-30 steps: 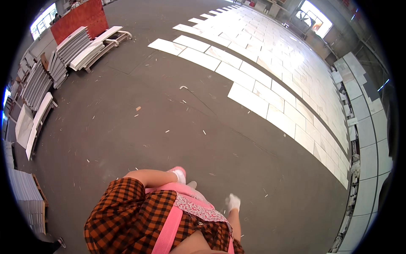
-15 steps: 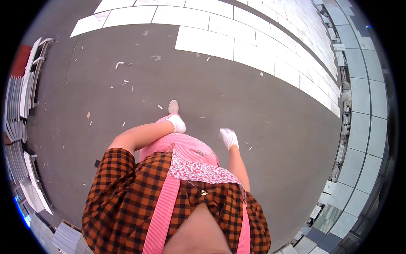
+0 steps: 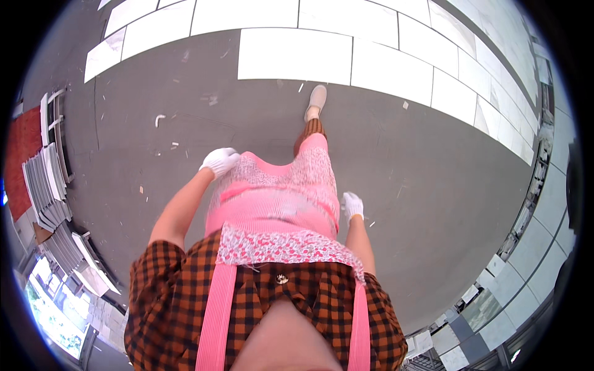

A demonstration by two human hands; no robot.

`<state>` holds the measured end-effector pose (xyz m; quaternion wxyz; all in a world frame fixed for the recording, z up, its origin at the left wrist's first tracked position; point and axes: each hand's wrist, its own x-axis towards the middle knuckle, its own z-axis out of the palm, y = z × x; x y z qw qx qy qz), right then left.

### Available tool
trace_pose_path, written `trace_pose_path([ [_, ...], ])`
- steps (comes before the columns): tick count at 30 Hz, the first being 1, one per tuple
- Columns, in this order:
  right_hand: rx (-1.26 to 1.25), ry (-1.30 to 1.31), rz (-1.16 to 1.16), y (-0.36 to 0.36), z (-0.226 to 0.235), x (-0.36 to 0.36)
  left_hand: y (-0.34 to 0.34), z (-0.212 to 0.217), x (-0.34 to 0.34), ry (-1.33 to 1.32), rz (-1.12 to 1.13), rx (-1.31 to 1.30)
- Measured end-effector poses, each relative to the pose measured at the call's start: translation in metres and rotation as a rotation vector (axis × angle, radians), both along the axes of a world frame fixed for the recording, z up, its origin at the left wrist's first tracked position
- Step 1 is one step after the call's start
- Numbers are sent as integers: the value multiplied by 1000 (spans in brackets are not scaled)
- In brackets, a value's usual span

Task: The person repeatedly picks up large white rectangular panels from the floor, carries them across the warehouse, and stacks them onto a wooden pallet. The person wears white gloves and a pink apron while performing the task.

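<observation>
Wears knitted cloth gloves (image 3: 220, 162), matt and slightly rough. Shows soft matt weave in the shirt (image 3: 173, 297), ribbed cloth in the straps (image 3: 216, 315), creased thin cloth in the apron (image 3: 272, 207). Glints like metal at the ornament (image 3: 282, 279). Looks smooth and stone-like across the slabs (image 3: 297, 55), dull and matt on the floor (image 3: 408, 247).

Pale stacked slabs (image 3: 43, 191) stand beside a red board (image 3: 22, 145).
</observation>
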<state>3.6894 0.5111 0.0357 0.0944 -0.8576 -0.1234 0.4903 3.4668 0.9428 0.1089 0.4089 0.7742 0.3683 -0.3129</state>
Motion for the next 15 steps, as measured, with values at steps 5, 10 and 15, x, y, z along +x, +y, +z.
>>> trace_pose_path([
  [5,169,1,-468,137,-38,168,74,-33,48,-14,585,168],
  [10,240,54,-514,190,-101,223,114,-69,102,15,664,160],
  [15,231,276,-661,238,-75,172,76,-157,18,375,820,112],
])
